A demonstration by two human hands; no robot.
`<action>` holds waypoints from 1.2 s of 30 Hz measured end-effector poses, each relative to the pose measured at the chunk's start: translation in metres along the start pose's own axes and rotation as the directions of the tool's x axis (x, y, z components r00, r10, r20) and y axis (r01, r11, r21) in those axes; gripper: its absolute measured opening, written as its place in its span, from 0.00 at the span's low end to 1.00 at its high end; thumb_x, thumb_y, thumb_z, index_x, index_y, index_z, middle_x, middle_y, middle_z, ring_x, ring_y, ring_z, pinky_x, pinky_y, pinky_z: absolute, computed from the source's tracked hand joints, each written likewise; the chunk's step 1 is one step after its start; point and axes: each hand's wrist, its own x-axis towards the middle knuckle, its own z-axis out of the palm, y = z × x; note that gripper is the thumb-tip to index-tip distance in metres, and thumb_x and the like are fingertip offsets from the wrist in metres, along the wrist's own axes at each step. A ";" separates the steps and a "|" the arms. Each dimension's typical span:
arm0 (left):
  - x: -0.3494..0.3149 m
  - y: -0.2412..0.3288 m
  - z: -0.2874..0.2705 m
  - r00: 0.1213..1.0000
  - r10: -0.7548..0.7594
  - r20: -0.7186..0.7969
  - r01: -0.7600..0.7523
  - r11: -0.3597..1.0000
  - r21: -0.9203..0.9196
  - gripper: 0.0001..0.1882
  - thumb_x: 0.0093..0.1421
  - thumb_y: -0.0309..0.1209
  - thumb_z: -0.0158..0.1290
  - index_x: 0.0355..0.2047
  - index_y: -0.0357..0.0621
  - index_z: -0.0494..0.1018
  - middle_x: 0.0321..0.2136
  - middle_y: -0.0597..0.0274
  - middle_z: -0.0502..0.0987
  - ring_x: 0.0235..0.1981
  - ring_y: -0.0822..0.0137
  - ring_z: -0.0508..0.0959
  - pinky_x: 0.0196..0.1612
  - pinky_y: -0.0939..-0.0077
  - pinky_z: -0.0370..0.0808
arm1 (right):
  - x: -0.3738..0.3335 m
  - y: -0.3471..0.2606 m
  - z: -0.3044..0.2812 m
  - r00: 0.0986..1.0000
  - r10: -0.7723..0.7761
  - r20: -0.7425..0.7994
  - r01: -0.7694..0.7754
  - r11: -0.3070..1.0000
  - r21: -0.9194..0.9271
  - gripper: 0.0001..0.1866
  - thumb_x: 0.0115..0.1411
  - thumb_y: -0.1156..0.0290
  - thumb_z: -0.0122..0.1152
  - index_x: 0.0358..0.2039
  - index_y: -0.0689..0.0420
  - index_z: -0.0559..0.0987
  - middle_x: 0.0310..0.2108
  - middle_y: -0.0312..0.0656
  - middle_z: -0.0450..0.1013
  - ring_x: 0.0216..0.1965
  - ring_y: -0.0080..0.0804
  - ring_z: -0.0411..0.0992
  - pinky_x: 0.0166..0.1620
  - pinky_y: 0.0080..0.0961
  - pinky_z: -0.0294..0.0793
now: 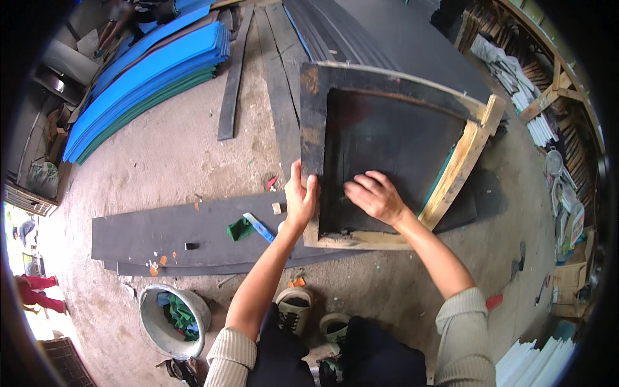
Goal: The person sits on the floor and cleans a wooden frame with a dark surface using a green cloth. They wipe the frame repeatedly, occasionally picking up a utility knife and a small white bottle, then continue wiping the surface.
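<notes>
A wooden frame (452, 180), dark on its left and top and bare wood on its right and lower sides, stands tilted in front of me. A black sheet (393, 142) fills its opening. My left hand (301, 200) grips the frame's left edge, thumb and fingers on either side. Over the lower part of the black sheet is my right hand (376, 198), its fingers bent together and slightly blurred; whatever they may hold is hidden. Left of my left wrist, a blue utility knife (259, 228) lies beside a green scrap (240, 229) on a long black board (155, 226).
A bucket (151, 330) of green scraps stands near my feet. Blue sheets (151, 84) are stacked at the far left, with dark planks (235, 80) beside them. White strips (534, 364) lie at the lower right. Another person's red-clad legs (40, 293) show at the left edge.
</notes>
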 end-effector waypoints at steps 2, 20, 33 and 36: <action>-0.003 0.012 -0.005 0.984 -0.152 0.095 0.148 0.988 0.040 0.23 0.60 0.37 0.45 0.51 0.36 0.58 0.17 0.56 0.71 0.18 0.65 0.72 0.24 0.72 0.69 | 0.020 0.008 -0.016 0.945 0.310 -0.105 -0.303 0.950 0.072 0.07 0.45 0.74 0.62 0.28 0.55 0.77 0.33 0.32 0.71 0.43 0.30 0.66 0.46 0.30 0.64; -0.052 0.136 -0.122 0.946 -0.026 0.324 0.129 0.945 -0.301 0.26 0.51 0.30 0.59 0.49 0.40 0.65 0.36 0.55 0.74 0.38 0.69 0.74 0.41 0.76 0.71 | 0.113 -0.109 -0.128 0.383 0.645 0.661 -0.334 -0.570 0.750 0.10 0.57 0.80 0.48 0.38 0.62 0.75 0.35 0.37 0.73 0.35 0.21 0.71 0.40 0.17 0.71; -0.110 0.019 -0.183 0.917 -0.319 0.238 0.356 0.925 -0.130 0.10 0.49 0.24 0.53 0.34 0.39 0.69 0.29 0.65 0.75 0.32 0.74 0.74 0.34 0.80 0.71 | 0.096 -0.171 0.018 0.366 0.208 0.907 -0.819 -0.390 0.421 0.11 0.53 0.69 0.60 0.35 0.58 0.76 0.30 0.34 0.74 0.32 0.20 0.70 0.35 0.21 0.68; -0.109 -0.020 -0.179 0.899 -0.312 0.308 0.374 0.912 -0.168 0.15 0.49 0.28 0.55 0.38 0.41 0.68 0.36 0.65 0.73 0.39 0.73 0.72 0.39 0.76 0.69 | 0.063 -0.174 0.040 0.420 0.436 0.796 -0.851 -0.115 0.512 0.07 0.52 0.70 0.61 0.28 0.61 0.77 0.23 0.38 0.75 0.27 0.22 0.71 0.33 0.22 0.69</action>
